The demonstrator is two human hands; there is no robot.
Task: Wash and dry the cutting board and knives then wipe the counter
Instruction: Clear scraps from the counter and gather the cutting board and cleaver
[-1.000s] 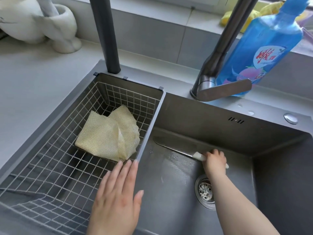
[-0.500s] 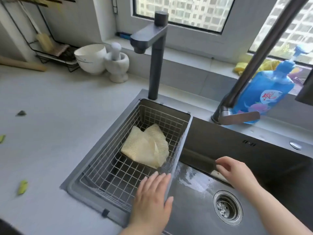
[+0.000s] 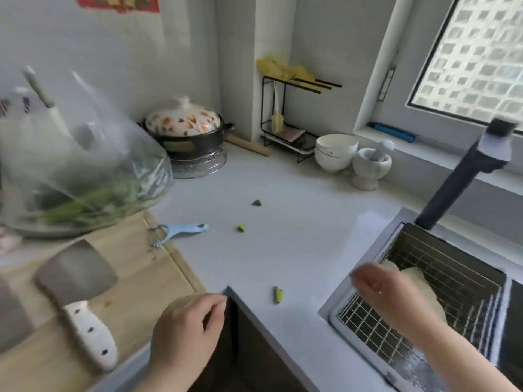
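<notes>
At the surface's [image 3: 283, 222] left edge the cleaver [image 3: 76, 278] lies flat on the wooden cutting board [image 3: 141, 278], white handle toward me, with a blue peeler [image 3: 178, 233] across the board's right edge. My left hand [image 3: 186, 329] hovers loosely curled, grasping nothing, by the surface's inner corner. My right hand [image 3: 385, 290], blurred, fingers relaxed and empty, hangs over the wire basket [image 3: 368, 326] and its yellow cloth [image 3: 416, 278].

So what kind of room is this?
Most likely a home kitchen. There's a sink with a faucet, a wooden board with a cleaver lying on it, and a flowery lidded pot by the wall.
</notes>
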